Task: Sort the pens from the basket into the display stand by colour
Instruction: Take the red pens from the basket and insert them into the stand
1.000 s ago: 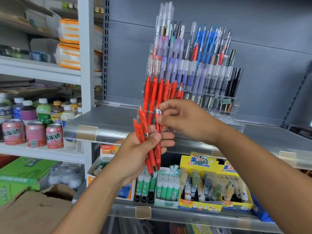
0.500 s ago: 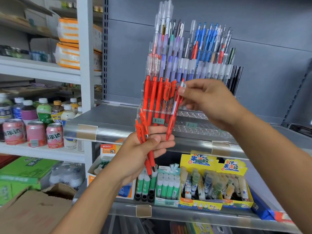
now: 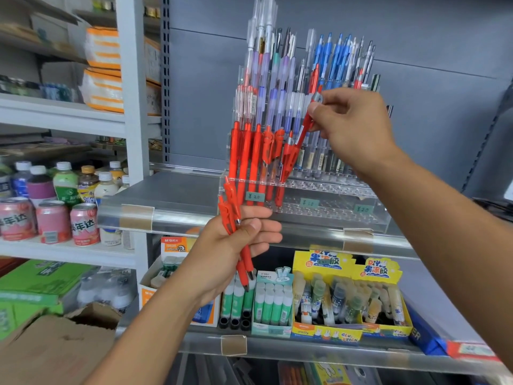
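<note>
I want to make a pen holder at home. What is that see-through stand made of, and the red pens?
The display stand looks like clear acrylic or a similar hard plastic: you can see the pens through it, and its edges shine. The red pens in it look like smooth, slightly matte plastic. The one pinched by the right hand has a silvery top that could be metal or painted plastic.

Red pens going into a clear tiered display stand (image 3: 305, 187).

One red pen (image 3: 301, 136) is tilting, top toward one o'clock, tip among the standing red pens (image 3: 249, 162) at the stand's nine o'clock side; a red bunch (image 3: 236, 232) is waiting below, at six o'clock.
</note>
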### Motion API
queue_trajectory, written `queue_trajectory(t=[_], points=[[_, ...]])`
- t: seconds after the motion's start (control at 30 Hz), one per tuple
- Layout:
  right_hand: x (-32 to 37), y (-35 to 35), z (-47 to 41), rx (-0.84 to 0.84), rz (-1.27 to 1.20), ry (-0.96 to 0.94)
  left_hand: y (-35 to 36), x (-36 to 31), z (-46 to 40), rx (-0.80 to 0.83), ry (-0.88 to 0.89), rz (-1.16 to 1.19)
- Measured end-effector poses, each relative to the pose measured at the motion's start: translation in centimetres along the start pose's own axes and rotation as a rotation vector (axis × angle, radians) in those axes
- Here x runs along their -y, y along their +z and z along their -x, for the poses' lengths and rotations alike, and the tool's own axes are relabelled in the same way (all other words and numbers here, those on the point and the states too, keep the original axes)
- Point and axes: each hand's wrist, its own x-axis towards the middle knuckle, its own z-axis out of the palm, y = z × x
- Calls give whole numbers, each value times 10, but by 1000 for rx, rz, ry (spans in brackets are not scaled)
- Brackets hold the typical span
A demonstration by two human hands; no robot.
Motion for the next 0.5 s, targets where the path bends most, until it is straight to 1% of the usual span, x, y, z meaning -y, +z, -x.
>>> queue_trajectory(t=[0.2, 0.3, 0.5], points=[[5, 7, 9, 35, 37, 5, -2, -3, 0, 7, 5, 15], [5, 10, 13, 65, 107, -1, -2, -5, 0, 9, 9, 20], [-7, 18, 19, 147, 170, 78, -2, -7, 1, 14, 20, 12]])
